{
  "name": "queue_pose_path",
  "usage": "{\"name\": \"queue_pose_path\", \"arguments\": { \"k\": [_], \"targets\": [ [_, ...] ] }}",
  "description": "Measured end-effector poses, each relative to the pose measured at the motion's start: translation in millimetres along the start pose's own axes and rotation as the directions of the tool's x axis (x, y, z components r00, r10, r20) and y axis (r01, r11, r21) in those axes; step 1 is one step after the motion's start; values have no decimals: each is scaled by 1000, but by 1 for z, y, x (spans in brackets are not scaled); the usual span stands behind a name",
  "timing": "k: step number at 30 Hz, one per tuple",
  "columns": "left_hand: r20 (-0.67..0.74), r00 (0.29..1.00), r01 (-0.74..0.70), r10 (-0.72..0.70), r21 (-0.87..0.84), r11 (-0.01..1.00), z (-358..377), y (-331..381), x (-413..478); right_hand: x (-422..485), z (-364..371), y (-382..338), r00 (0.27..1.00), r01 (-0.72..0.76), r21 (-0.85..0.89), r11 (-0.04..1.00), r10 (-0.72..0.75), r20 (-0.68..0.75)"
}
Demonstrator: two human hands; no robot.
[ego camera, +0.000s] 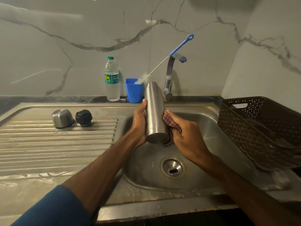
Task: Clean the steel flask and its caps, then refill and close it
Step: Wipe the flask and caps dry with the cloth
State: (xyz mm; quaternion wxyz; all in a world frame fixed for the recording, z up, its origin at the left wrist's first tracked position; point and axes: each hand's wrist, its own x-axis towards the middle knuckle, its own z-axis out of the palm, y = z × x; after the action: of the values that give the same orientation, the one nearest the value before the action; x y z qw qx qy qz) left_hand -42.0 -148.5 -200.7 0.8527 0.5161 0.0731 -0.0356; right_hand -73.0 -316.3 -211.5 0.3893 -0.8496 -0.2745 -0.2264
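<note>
The steel flask (154, 111) is rigid and smooth and is probably wet, so expect it to be slippery. The plain cylinder has no ridge, so hold it round the lower body. Your left hand (139, 124) wraps that part from the left, its grip closed on the metal. Your right hand (184, 134) holds a checked cloth (170, 123) against the flask's right side near the base. The flask sits tilted between both hands above the sink (203, 128), mouth away from you. The steel cap (61, 118) and black cap (83, 117) stand well apart to the left.
</note>
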Motion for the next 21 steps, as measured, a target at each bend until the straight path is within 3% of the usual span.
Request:
{"name": "queue_pose_path", "arguments": {
  "k": [3,7,13,18,21],
  "targets": [
    [-7,1000,-10,10,-43,999,-1,1,-1,-7,-2,-7,990,142,-15,990,-142,7],
    [-23,999,23,-26,-100,995,-8,4,-2,-4,6,-9,943,301,69,951,-307,126],
    [40,999,30,-32,39,999,3,0,-9,9,3,8,996,85,42,996,-85,1],
    [50,999,17,-17,17,1000,-3,2,-4,2,-2,2,969,232,63,971,-236,68],
    [76,996,31,-36,67,997,3,-1,-7,13,-1,15,994,103,63,993,-105,15]
  ]
}}
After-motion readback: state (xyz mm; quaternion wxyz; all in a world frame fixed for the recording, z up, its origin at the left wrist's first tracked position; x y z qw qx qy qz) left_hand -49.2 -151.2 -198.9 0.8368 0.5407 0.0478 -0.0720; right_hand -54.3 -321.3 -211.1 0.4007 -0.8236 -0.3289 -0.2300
